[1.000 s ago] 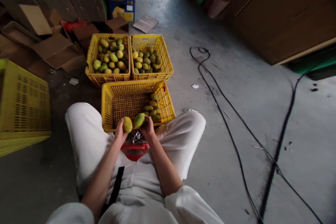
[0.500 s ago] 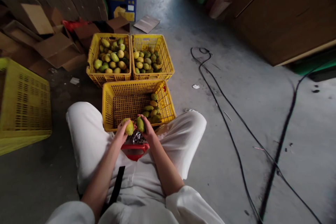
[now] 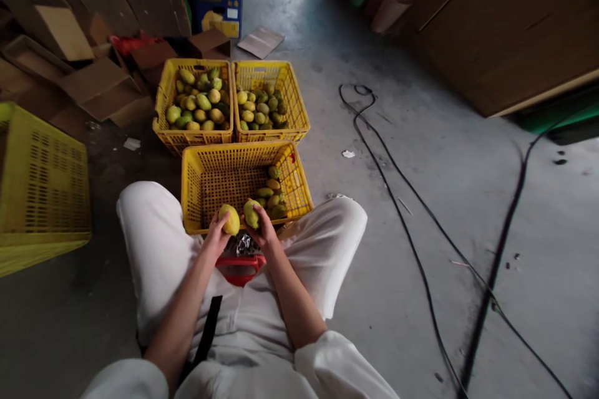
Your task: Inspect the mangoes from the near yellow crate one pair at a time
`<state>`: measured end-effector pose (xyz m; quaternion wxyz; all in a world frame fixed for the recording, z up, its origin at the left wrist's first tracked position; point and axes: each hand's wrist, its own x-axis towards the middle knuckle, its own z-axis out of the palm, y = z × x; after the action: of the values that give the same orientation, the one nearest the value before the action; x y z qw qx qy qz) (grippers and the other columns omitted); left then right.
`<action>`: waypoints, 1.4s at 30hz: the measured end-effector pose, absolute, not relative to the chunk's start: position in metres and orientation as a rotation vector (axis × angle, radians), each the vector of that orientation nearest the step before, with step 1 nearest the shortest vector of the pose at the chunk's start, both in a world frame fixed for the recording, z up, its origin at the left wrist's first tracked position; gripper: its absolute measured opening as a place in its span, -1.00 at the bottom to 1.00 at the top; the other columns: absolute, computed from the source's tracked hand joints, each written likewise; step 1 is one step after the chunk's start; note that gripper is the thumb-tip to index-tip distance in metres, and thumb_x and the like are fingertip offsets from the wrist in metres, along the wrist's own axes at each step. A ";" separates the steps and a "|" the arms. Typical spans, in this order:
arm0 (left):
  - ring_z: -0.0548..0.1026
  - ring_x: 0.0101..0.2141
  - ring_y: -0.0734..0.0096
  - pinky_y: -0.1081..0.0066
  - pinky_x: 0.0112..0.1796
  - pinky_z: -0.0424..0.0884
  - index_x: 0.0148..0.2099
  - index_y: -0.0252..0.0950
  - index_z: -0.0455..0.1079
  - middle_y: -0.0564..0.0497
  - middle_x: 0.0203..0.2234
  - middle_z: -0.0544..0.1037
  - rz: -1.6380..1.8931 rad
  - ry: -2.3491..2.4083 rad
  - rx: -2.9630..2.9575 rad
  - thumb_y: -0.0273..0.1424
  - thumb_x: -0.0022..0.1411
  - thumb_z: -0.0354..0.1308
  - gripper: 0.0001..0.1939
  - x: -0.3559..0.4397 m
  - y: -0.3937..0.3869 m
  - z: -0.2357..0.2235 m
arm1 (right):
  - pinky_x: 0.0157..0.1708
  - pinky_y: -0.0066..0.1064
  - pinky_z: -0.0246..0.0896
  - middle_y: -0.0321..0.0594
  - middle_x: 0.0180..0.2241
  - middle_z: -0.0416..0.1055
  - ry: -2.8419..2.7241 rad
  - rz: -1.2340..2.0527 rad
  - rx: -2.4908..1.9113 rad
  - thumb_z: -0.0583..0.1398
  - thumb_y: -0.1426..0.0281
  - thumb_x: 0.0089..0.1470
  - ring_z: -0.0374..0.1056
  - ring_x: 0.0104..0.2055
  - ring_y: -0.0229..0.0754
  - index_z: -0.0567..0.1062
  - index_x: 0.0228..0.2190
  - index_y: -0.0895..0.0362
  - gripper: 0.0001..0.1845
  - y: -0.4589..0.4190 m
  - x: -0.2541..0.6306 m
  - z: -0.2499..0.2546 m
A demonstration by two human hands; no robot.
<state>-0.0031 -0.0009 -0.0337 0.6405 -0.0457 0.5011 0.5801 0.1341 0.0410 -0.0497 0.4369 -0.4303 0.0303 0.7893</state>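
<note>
My left hand (image 3: 219,232) is closed around a yellow mango-like fruit (image 3: 229,220), held over the near rim of the front yellow crate (image 3: 210,184). Beside it, my right hand (image 3: 264,228) grips a greener mango-like fruit (image 3: 251,214). The two fruits are close together but apart. Inside the front crate, several green and yellow fruits (image 3: 265,192) lie along the right side. This crate sits between my knees, its near edge partly hidden by my hands.
Behind stand two yellow crates (image 3: 193,135) (image 3: 274,135) holding many similar fruits. Another yellow crate (image 3: 47,187) is at the left. Opened cardboard boxes (image 3: 107,87) lie at the back left. A black cable (image 3: 407,234) crosses the floor at the right. A red handle-like part (image 3: 239,269) shows between my legs.
Both fruits have turned in my hands and now show different sides. My hands have lifted them slightly toward the front crate. The crates have not moved.
</note>
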 end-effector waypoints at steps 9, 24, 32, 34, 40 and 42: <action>0.76 -0.06 0.08 0.10 0.02 0.72 0.04 -0.23 0.53 -0.09 -0.23 0.74 1.299 1.094 -0.319 -0.39 0.40 0.24 -0.80 -0.004 0.005 -0.015 | -0.25 -0.26 0.65 -0.28 -0.29 0.67 0.066 1.969 -0.994 0.36 0.20 0.14 0.66 -0.08 0.00 0.56 -0.12 -0.02 -0.73 0.043 0.135 -0.043; 0.75 -0.11 0.22 0.35 0.01 0.68 -0.03 -0.27 0.60 -0.02 -0.28 0.73 1.389 1.168 -0.273 -0.49 0.30 0.43 -0.80 0.001 0.005 -0.013 | -0.15 -0.36 0.61 -0.48 -0.34 0.60 -0.018 1.926 -1.045 0.42 0.42 0.03 0.55 -0.34 -0.24 0.55 -0.07 -0.02 -0.60 0.040 0.132 -0.042; 0.73 0.02 0.25 0.41 0.01 0.67 0.12 -0.21 0.61 -0.04 -0.15 0.78 1.374 1.154 -0.296 -0.53 0.42 0.27 -0.71 0.001 0.006 -0.004 | -0.14 -0.13 0.66 -0.30 -0.28 0.68 0.062 1.951 -0.898 0.32 0.32 0.02 0.65 -0.05 0.04 0.57 -0.19 -0.04 -0.75 0.044 0.137 -0.037; 0.72 0.07 0.20 0.34 0.08 0.66 0.20 -0.22 0.59 -0.07 -0.10 0.78 1.396 1.107 -0.338 -0.50 0.46 0.22 -0.67 0.000 0.006 0.000 | -0.21 -0.19 0.65 -0.28 -0.29 0.68 0.038 1.969 -0.922 0.33 0.33 0.04 0.65 -0.07 0.04 0.57 -0.18 -0.04 -0.76 0.045 0.139 -0.037; 0.75 -0.15 0.24 0.30 -0.04 0.70 0.23 -0.25 0.53 -0.10 -0.13 0.76 1.384 0.982 -0.354 -0.42 0.46 0.23 -0.66 -0.004 0.004 -0.002 | -0.21 -0.28 0.66 -0.32 -0.27 0.67 0.058 1.968 -0.896 0.36 0.32 0.14 0.65 -0.15 -0.08 0.55 -0.06 -0.03 -0.69 0.044 0.140 -0.038; 0.70 -0.33 0.37 0.40 -0.17 0.69 0.13 -0.26 0.54 -0.05 -0.23 0.73 1.352 1.019 -0.348 -0.44 0.44 0.25 -0.75 -0.005 0.004 -0.006 | -0.19 -0.29 0.66 -0.35 -0.31 0.64 0.056 1.966 -0.903 0.35 0.38 0.11 0.64 -0.17 -0.10 0.53 -0.07 -0.03 -0.68 0.043 0.138 -0.038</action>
<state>-0.0046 0.0035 -0.0063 0.6493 -0.1533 0.4483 0.5949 0.1379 0.0426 -0.0375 0.4693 -0.3685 0.0230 0.8021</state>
